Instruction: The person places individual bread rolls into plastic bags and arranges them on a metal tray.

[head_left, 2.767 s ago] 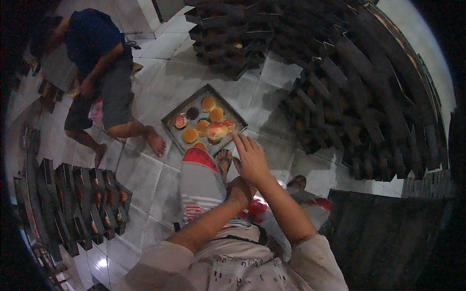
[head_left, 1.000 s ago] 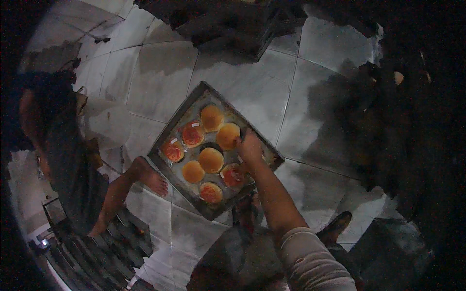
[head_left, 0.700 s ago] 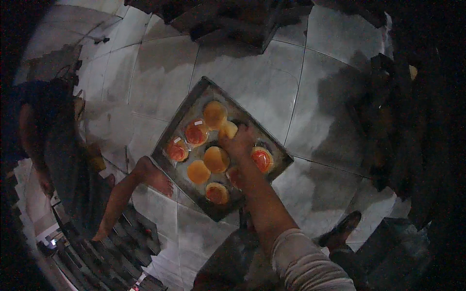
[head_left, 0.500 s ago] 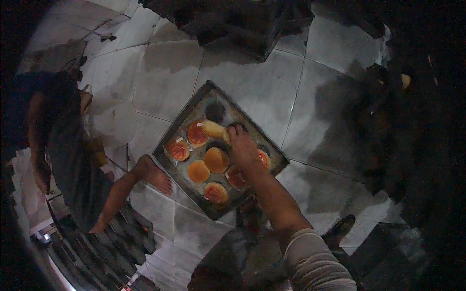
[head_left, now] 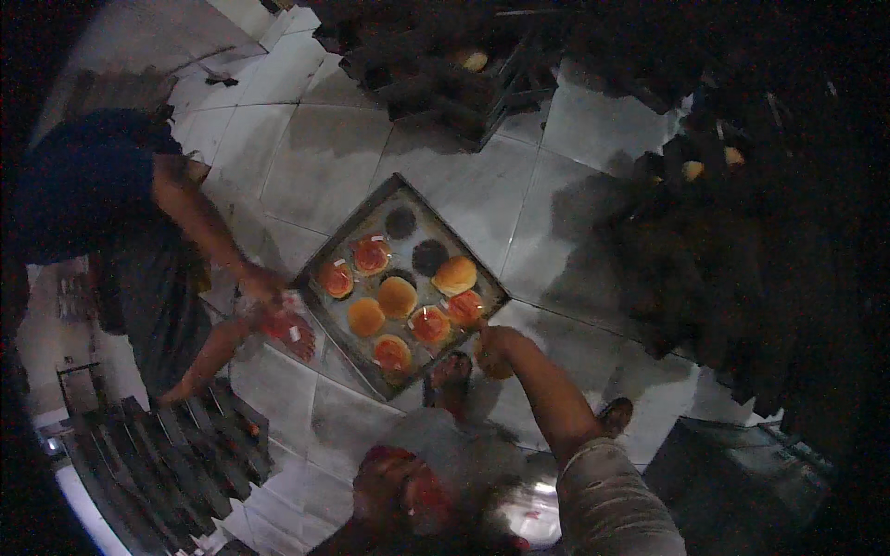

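Right hand (head_left: 496, 350) sat just off the near corner of the baking tray (head_left: 326, 313), fingers curled around a bun (head_left: 489, 363). It looked held rather than just touched, though the dim light made the grip hard to read. Left hand was not in view, so its state could not be told.

The tray lay flat on the tiled floor (head_left: 324, 167). Inside it were several golden buns (head_left: 397, 296), one paler bun (head_left: 454, 275) toward the tray's far-right edge, and some red-topped ones (head_left: 371, 255). Two dark empty spots (head_left: 400, 222) showed near the tray's far corner. A sandalled foot (head_left: 450, 375) stood touching the tray's near edge.

A co-worker's hand (head_left: 262, 283) reached in at the tray's left edge, holding something small and reddish; could not tell what. Dark stacked trays (head_left: 167, 454) sat well left and nearer than the tray.

To do this lift well, judging from the grip: keep the fingers loose enough not to dent the soft bun, carry it clear of the tray's raised rim, and stay away from the co-worker's hand at the left edge.
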{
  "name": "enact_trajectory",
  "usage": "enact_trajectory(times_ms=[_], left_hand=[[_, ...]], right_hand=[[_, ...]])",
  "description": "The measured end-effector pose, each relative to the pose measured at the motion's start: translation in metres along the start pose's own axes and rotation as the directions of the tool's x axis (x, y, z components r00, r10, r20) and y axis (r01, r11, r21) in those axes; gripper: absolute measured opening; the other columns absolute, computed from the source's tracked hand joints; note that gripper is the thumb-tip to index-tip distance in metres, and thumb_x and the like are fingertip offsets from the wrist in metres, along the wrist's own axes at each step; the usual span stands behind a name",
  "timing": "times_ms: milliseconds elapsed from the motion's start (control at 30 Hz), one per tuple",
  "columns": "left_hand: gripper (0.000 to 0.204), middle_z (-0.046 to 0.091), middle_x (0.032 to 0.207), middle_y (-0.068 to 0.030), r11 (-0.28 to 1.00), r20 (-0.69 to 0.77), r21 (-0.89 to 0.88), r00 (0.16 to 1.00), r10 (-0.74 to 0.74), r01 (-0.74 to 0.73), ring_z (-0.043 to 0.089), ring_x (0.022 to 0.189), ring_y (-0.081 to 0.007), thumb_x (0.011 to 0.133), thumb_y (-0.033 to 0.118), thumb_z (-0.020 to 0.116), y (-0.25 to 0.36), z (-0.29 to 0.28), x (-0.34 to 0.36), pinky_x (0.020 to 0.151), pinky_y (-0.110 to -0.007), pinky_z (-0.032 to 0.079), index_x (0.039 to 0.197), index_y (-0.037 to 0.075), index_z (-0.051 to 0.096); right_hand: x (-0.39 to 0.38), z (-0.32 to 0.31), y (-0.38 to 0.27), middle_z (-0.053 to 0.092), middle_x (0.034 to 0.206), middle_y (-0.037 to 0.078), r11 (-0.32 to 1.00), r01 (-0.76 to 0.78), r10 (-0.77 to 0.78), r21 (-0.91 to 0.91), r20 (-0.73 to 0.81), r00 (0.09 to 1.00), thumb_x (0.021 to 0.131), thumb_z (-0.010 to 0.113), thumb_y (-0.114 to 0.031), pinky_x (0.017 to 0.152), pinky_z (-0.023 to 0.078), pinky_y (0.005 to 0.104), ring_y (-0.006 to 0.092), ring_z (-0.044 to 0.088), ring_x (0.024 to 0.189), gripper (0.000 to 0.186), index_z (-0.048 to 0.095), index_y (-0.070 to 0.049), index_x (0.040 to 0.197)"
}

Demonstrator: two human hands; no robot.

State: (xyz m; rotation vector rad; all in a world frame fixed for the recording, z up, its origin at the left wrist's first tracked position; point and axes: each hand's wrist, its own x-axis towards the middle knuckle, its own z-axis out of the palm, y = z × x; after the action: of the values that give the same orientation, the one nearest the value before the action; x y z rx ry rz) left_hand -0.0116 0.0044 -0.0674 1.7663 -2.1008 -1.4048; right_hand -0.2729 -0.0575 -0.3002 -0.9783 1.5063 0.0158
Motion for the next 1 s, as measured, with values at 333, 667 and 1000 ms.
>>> enact_trajectory(times_ms=[333, 667, 1000], left_hand=[[0.017, 0.061, 0.084, -0.0159, 0.931, -0.143, 0.109, 0.921, 0.361, -0.348, 0.058, 0.080, -0.0318, 0.081, 0.015, 0.057, 0.005, 0.004, -0.022, 0.073, -0.041, 0.046, 0.088, 0.000, 0.061], [0.028, 0.057, 0.097, -0.0115, 0.799, 0.339, -0.502, 0.775, 0.534, -0.331, 0.054, 0.093, -0.0181, 0.093, 0.017, 0.046, 0.064, -0.013, -0.120, 0.082, -0.028, 0.042, 0.107, -0.005, 0.056], [0.038, 0.050, 0.119, -0.0087, 0.763, 0.510, -0.638, 0.683, 0.523, -0.107, 0.049, 0.110, -0.0192, 0.096, 0.027, 0.043, 0.051, 0.005, -0.161, 0.091, -0.031, 0.040, 0.125, 0.002, 0.041]], right_hand=[[-0.239, 0.102, 0.036, 0.050, 0.119, 0.013, 0.280, 0.307, -0.035, 0.909, -0.310, 0.950, 0.077, 0.061, -0.023, 0.091, 0.043, 0.0340, 0.0262, 0.052, 0.106, 0.066, 0.032, -0.005, 0.135], [-0.449, 0.092, -0.022, 0.045, 0.124, 0.010, -0.019, 0.827, 0.043, 0.562, -0.826, 0.562, 0.080, 0.060, -0.026, 0.097, 0.038, 0.0389, 0.0250, 0.046, 0.114, 0.064, 0.031, -0.013, 0.135], [-0.500, 0.150, -0.066, 0.044, 0.118, 0.009, 0.634, 0.771, -0.428, 0.053, -0.807, 0.407, 0.071, 0.074, -0.009, 0.097, 0.038, 0.0352, 0.0220, 0.049, 0.111, 0.049, 0.050, -0.007, 0.113]])
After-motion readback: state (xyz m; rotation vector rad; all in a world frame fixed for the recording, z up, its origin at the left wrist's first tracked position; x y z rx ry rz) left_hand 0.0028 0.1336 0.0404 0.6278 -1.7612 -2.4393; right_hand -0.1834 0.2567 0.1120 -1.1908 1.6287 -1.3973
